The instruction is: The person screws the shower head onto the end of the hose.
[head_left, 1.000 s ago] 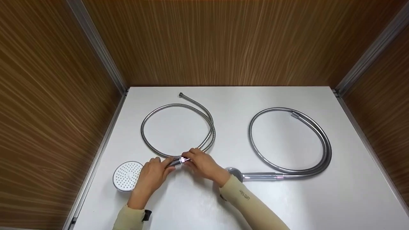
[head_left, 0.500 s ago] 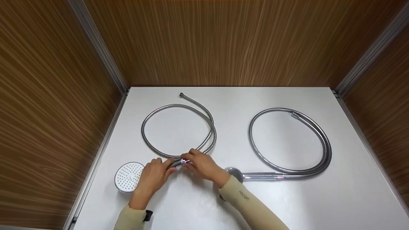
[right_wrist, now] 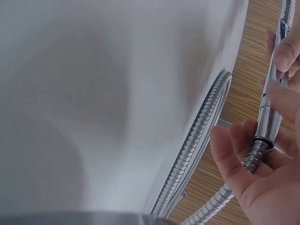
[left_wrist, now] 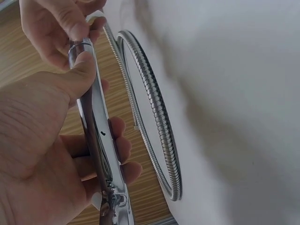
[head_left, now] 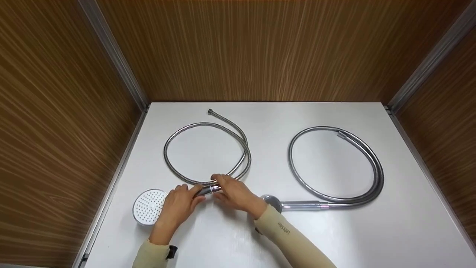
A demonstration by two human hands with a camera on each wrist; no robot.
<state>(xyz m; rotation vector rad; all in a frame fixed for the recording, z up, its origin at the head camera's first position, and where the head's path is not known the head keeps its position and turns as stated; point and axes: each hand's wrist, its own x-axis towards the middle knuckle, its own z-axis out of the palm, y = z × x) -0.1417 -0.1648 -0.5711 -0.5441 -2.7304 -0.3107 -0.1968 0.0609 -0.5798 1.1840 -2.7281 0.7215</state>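
My left hand (head_left: 179, 204) grips the chrome handle (left_wrist: 97, 122) of a hand shower, thumb along one side and fingers round the other. Its round white spray face (head_left: 150, 206), dotted with nozzles, points up at the left. At the handle's far end my right hand (head_left: 235, 191) holds the smooth metal connector (right_wrist: 269, 123) of a ribbed shower hose (head_left: 166, 156), with the thumb close to the joint. Connector and handle lie end to end in line. The hose lies in a loop beyond both hands, its other end nut (head_left: 210, 111) towards the back.
A second hand shower (head_left: 301, 206) lies right of my right forearm, joined to a coiled smooth grey hose (head_left: 378, 175). Its head is partly hidden by my sleeve. Wood-grain panels (head_left: 260, 52) wall the white table (head_left: 267, 149) at the back and both sides.
My right fingers have shifted around the connector, the forefinger now stretched out further, and more of the joint shows. My left hand holds the handle in nearly the same place.
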